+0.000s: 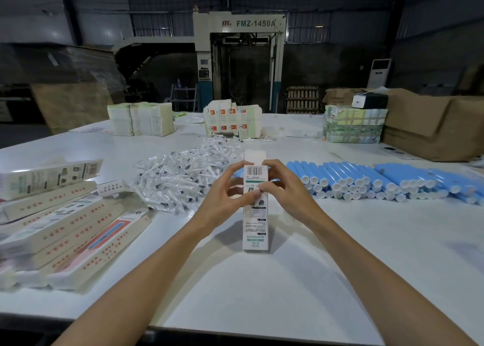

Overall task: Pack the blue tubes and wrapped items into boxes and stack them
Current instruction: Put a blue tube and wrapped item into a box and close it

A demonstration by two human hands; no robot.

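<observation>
Both hands, left hand (224, 188) and right hand (281, 185), hold an upright white box (255, 214) on the table (288, 280), fingers (237, 172) curled around its open top end. Blue tubes (366, 180) lie right of the box; wrapped items (183, 172) are heaped behind it to the left.

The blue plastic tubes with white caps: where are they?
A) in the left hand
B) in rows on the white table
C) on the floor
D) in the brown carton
B: the blue plastic tubes lie in rows on the white table, right of the tall white printed box.
</observation>
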